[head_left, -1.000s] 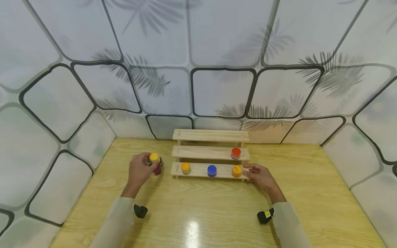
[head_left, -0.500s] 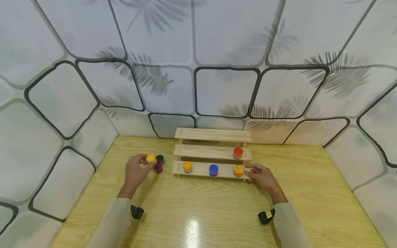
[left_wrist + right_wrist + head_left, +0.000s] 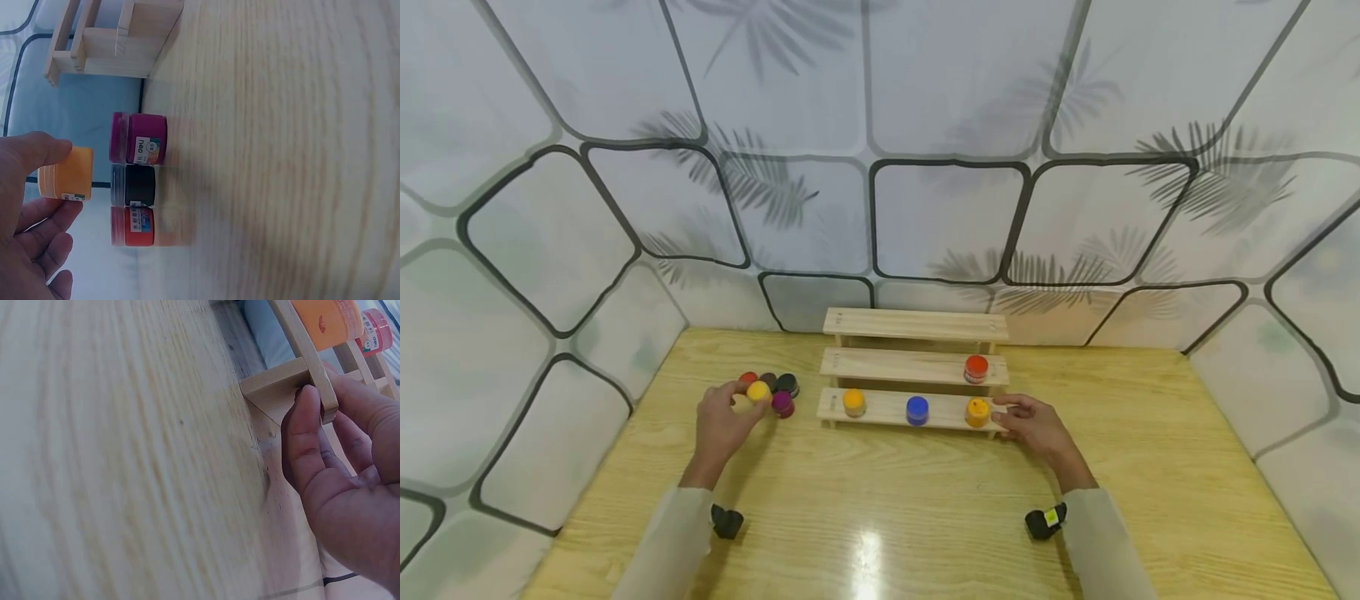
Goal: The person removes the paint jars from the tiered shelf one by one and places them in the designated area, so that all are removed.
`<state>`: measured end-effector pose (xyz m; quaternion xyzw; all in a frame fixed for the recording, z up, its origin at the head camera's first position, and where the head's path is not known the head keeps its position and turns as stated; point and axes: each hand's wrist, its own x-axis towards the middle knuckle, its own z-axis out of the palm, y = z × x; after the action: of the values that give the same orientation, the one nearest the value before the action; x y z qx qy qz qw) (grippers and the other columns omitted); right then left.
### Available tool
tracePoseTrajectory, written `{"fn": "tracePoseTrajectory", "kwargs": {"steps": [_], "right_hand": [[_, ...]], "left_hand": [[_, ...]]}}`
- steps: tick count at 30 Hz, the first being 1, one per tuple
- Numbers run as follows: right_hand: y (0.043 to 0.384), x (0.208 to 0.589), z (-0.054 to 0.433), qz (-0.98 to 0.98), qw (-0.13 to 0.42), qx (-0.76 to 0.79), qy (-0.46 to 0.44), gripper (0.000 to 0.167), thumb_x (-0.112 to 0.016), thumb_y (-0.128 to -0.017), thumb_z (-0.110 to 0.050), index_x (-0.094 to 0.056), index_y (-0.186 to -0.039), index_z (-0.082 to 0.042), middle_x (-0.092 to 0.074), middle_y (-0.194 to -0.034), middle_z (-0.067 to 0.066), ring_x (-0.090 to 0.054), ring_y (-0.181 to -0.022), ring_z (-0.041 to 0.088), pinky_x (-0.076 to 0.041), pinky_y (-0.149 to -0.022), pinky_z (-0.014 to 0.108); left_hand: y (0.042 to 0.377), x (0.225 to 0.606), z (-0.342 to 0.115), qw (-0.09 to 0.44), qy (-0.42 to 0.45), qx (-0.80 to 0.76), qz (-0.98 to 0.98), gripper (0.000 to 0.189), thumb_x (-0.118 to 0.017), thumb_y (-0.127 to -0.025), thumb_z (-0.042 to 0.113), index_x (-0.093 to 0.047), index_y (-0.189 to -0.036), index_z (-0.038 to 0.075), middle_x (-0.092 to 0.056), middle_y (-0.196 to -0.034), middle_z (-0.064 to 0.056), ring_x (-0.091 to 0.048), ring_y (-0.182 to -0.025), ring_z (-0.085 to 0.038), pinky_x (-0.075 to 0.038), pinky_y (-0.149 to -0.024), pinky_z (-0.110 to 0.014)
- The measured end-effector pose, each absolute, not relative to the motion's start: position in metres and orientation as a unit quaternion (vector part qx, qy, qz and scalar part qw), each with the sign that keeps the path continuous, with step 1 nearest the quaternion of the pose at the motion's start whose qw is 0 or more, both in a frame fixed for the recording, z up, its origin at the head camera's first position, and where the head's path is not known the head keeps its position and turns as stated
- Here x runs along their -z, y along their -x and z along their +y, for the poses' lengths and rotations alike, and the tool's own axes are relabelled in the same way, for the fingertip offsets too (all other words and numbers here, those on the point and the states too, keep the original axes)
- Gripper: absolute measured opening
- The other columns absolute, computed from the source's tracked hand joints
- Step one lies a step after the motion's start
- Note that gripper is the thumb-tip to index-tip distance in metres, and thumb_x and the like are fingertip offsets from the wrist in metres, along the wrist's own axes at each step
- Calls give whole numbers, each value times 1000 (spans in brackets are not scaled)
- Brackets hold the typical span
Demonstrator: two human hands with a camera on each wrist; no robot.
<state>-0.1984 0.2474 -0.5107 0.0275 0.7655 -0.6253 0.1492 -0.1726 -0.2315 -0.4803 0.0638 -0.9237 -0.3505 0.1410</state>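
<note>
Left hand [image 3: 721, 423], fingers pinching a yellow jar [image 3: 759, 392] above the counter [image 3: 865, 483], near the purple jar [image 3: 782, 404]; right hand [image 3: 1037, 427], fingers gripping the lowest step [image 3: 885, 406] of a wooden rack [image 3: 917, 323] by its right end

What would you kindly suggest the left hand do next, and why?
Perhaps lower the yellow paint jar onto the table: the left hand holds it raised, near the purple jar, black jar and red jar standing there.
</note>
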Motion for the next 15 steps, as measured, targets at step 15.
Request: {"fn": "tracePoseTrajectory", "kwargs": {"steps": [15], "right_hand": [[199,513,248,763,153,627,-25,47,-69,-87,-22,-55,-125,2,-57,-85,-5,-61,-78,7,-55,-73,27]], "left_hand": [[174,486,-239,98,-87,332,-934,43,-70,-83,27,-62,-114,-3,-62,-108,-24,-49,-97,-36,-35,-84,-49]]}}
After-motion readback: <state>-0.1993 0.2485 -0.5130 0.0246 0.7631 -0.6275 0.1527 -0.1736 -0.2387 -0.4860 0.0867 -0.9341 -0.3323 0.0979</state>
